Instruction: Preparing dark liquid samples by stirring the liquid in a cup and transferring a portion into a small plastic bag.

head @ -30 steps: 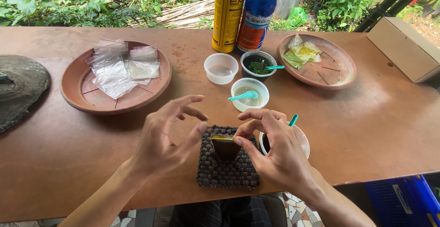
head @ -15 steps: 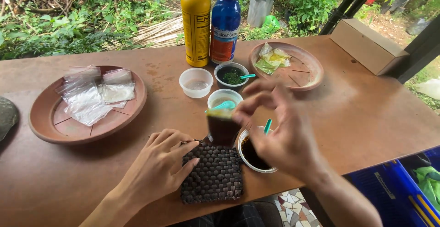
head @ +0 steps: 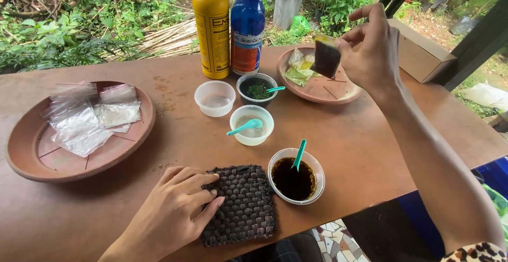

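Observation:
My right hand (head: pixel 370 50) is raised over the right clay plate (head: pixel 323 95), pinching a small plastic bag (head: pixel 325 56) filled with dark liquid. Yellow-green filled bags (head: pixel 297 69) lie in that plate. My left hand (head: pixel 177 209) rests flat on the table, its fingers on the left edge of a dark woven mat (head: pixel 241 204). Right of the mat stands a cup of dark liquid (head: pixel 295 177) with a teal spoon in it.
A left clay plate (head: pixel 32 156) holds empty clear bags (head: pixel 87 116). Three more small cups: an empty one (head: pixel 214 98), one with green bits (head: pixel 257 89), one with pale liquid (head: pixel 251 125). A yellow bottle (head: pixel 210 26), a blue bottle (head: pixel 247 26), a cardboard box (head: pixel 420 50).
My right hand has lifted the dark filled bag from the mat and carried it up and right, over the right plate. My left hand has settled onto the mat's edge.

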